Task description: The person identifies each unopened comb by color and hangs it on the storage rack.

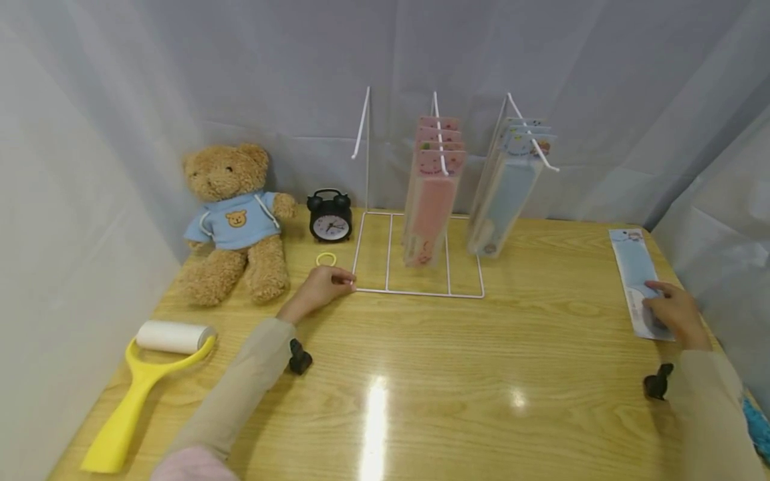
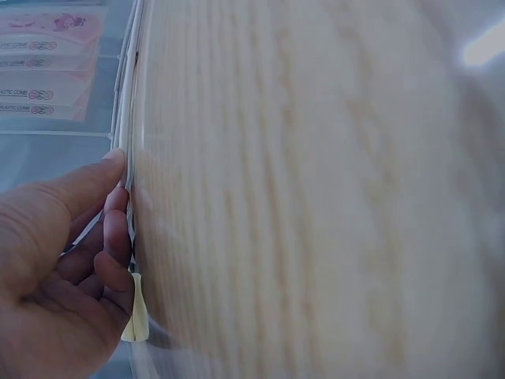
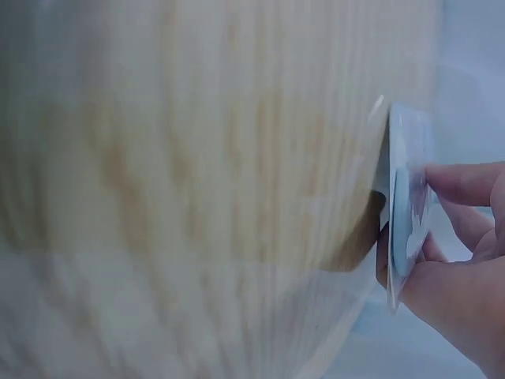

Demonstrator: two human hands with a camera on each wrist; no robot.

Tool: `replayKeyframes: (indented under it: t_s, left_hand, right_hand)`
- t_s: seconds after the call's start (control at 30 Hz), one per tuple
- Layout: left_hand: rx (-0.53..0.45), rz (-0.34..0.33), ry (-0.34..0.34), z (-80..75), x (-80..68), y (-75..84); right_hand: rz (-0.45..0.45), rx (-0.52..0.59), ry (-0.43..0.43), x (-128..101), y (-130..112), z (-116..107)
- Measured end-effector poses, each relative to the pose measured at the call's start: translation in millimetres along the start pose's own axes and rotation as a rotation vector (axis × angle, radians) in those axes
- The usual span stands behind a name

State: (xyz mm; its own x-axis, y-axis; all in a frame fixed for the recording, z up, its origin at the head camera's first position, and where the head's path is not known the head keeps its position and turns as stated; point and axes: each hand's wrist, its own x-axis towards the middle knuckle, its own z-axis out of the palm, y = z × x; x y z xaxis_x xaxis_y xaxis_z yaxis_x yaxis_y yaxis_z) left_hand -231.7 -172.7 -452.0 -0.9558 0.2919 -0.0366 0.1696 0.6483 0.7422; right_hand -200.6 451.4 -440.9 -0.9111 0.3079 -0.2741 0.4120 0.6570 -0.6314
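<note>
At the front left corner of the white wire display rack (image 1: 415, 292), my left hand (image 1: 325, 286) pinches the wire between thumb and fingers. In the left wrist view that hand (image 2: 63, 260) has its thumb along the rack's edge. At the far right, my right hand (image 1: 678, 310) holds the lower part of a blue packaged comb (image 1: 636, 264) by its edges. The right wrist view has the thumb and fingers of this hand (image 3: 465, 229) around the thin pack (image 3: 408, 158), close to the tabletop. Pink packaged combs (image 1: 434, 200) hang on the middle hook, blue ones (image 1: 511, 190) on the right hook.
The rack's left hook (image 1: 361, 123) carries nothing. A teddy bear (image 1: 231, 214), a black alarm clock (image 1: 330, 217) and a yellow ring (image 1: 326, 257) are left of the rack. A yellow-handled lint roller (image 1: 141, 384) lies at the front left. Grey curtains (image 1: 289, 80) surround the table.
</note>
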Motion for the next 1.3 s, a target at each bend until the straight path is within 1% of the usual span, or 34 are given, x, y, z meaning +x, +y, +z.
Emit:
replayKeyframes:
  t_s: [0.1,0.2,0.37,0.47,0.53,0.6,0.73,0.77,0.83,0.97,1.03,1.1,1.17,1.27,1.3]
  left_hand:
    - [0.003,0.002,0.003,0.0,0.0,0.3]
    - [0.005,-0.005,0.003,0.2,0.2,-0.2]
    - [0.006,-0.002,0.004,0.2,-0.4,0.1]
    - [0.003,0.008,0.006,0.1,-0.9,0.5]
    - [-0.001,0.009,0.005,0.3,-0.8,0.6]
    - [-0.001,0.015,0.003,0.3,-0.7,0.4]
    - [-0.002,0.003,0.01,0.6,0.1,-0.6]
    - [-0.002,0.001,0.013,0.6,0.4,-0.9]
    - [-0.001,-0.007,0.015,0.7,0.6,-1.3]
    - [-0.001,0.001,0.014,0.5,0.4,-1.6]
    - [-0.004,0.006,0.016,0.4,0.0,-1.5]
    - [-0.007,0.009,0.016,0.6,0.0,-1.5]
    - [-0.004,0.012,0.016,0.9,0.1,-1.8]
    - [-0.001,0.011,0.016,0.9,0.0,-2.0]
    - [0.0,0.011,0.016,1.0,-0.1,-2.1]
  right_hand:
    - [0.069,0.057,0.001,0.4,-5.7,1.2]
    - [0.093,0.11,0.015,-0.5,-11.2,1.5]
    - [0.014,0.19,0.087,-5.4,-17.5,2.0]
    - [-0.013,0.249,0.128,-11.8,-24.5,4.0]
    - [-0.023,0.298,0.14,-18.8,-32.5,5.6]
    - [-0.035,0.382,0.16,-27.2,-43.6,8.1]
    - [-0.091,0.604,0.204,-47.1,-69.1,14.5]
    - [-0.114,0.657,0.215,-52.0,-74.8,16.6]
    - [-0.174,0.719,0.227,-62.0,-84.2,21.0]
    - [-0.289,0.846,0.268,-77.3,-99.3,33.6]
    - [-0.357,0.928,0.296,-83.7,-106.0,40.9]
    - [-0.447,1.023,0.305,-90.7,-111.8,47.3]
    - [-0.569,1.123,0.28,-98.4,-116.4,53.0]
    - [-0.774,1.256,0.193,-109.8,-122.4,60.5]
    - [-0.831,1.285,0.162,-113.4,-124.5,63.1]
